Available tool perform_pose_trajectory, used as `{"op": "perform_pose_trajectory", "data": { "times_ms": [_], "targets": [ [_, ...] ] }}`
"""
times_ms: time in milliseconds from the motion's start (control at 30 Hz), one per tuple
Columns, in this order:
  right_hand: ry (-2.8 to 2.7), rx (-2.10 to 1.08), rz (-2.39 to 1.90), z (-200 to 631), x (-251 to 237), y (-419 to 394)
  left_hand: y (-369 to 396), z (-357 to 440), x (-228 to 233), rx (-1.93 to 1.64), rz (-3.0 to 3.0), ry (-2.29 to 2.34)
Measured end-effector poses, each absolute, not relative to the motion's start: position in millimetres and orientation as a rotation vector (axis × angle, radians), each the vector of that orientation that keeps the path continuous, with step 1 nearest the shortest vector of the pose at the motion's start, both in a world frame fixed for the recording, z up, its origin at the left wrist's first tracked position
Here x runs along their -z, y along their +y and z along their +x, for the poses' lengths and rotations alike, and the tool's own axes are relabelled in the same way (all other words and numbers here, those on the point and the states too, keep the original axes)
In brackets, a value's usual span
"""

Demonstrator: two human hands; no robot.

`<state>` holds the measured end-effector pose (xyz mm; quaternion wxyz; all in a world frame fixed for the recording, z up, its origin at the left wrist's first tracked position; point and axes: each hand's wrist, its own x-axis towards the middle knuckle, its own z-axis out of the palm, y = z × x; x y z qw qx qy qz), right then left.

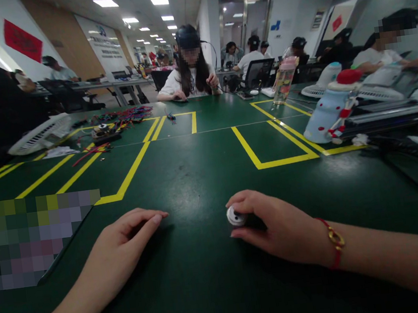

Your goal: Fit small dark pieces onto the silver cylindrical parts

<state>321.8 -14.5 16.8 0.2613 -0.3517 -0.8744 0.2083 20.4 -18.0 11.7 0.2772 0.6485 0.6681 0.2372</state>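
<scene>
Inside right-hand grip [274, 227]: white knob [234, 216]

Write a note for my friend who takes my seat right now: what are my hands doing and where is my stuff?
Right hand: curled around a small white round part, holding it on the green table.
Left hand: palm down on the table, holding nothing, fingers loosely bent.
Nearby: a pale blue bottle with a red cap lies to the right; coloured wires lie far left.
Done: part picked up. What remains is unclear.

Pale fan [41, 135] lies left; pink-capped bottle [284, 80] stands beyond; coloured wires [128, 116], perhaps, far left
</scene>
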Motion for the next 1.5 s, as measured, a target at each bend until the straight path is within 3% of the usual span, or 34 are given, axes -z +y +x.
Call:
{"op": "perform_pose_trajectory", "data": {
  "times_ms": [133, 333, 433, 567, 833, 1233, 1433, 1500],
  "targets": [
    [-2.282, -0.675, -1.025, 324.5, -6.3, -14.4, -17.7, 45.7, -15.8, -0.655, 1.812, 1.769],
    [-2.185, -0.824, -1.109, 331.6, 5.2, -11.4, -18.8, 111.1, -36.7, -0.818, 2.022, 1.259],
    [-2.182, -0.826, -1.121, 330.8, 2.9, -10.6, -13.9, 119.9, -42.6, -0.891, 1.986, 1.227],
    [-2.201, -0.723, -1.156, 331.9, -3.4, -10.7, -7.9, 107.5, -31.3, -0.927, 1.962, 1.299],
    [-2.165, -0.643, -1.2, 334.8, -9.3, -7.1, -8.6, 106.3, 1.7, -0.519, 2.327, 1.339],
    [-1.852, -0.002, -1.952, 502.6, -9.9, 35.4, -17.2, 15.5, -9.7, -0.657, 1.921, 1.523],
    [-1.796, -0.026, -2.068, 516.0, -6.8, 41.9, -18.8, 9.6, -7.2, -0.648, 1.875, 1.53],
    [-1.802, 0.109, -2.027, 513.1, -4.9, 39.8, -18.6, 9.7, -7.3, -0.646, 1.861, 1.549]
  ]
}}
